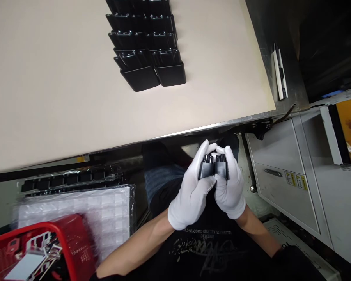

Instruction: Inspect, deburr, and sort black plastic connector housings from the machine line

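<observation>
the white-gloved left hand [191, 193] and white-gloved right hand [229, 191] are together, each clamped on a matte black plastic block with metal-capped tips [207, 171] held above the person's lap. a double column of similar glossy black blocks [146, 47] lies lined up on the cream worktop [61, 86], at the top middle of the frame. more dark pieces sit in a black tray [71, 180] at lower left, beside a red plastic basket [32, 227]. the worktop's straight steel edge [169, 134] runs just beyond the hands.
</observation>
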Tool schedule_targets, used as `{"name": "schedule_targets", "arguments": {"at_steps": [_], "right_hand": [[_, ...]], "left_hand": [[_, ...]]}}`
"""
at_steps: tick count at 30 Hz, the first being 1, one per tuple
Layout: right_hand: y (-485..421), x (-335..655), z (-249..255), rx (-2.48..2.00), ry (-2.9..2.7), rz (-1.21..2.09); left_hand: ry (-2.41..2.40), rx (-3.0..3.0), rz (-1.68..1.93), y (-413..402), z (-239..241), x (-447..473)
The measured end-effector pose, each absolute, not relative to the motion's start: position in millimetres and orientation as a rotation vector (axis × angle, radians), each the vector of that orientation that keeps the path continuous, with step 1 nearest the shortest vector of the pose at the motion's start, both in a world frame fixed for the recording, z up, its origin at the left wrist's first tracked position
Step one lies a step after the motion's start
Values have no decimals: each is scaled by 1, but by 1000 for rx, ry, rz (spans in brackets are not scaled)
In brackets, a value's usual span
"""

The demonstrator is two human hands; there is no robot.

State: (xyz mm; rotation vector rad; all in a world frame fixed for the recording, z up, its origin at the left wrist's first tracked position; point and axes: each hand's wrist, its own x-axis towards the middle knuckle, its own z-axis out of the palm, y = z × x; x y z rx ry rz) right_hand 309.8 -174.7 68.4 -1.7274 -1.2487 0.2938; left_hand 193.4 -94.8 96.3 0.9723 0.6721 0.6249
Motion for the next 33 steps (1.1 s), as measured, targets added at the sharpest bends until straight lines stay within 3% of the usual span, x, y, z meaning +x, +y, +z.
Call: {"name": "schedule_targets", "arguments": {"at_steps": [11, 17, 33], "right_hand": [[-177, 315, 77, -1709, -1202, 289], [-163, 329, 106, -1509, -1021, 451], [-159, 326, 110, -1493, -1032, 630]], "left_hand": [[610, 1253, 583, -81, 94, 179], [596, 1554, 854, -66, 95, 172], [640, 1392, 974, -68, 90, 176]]}}
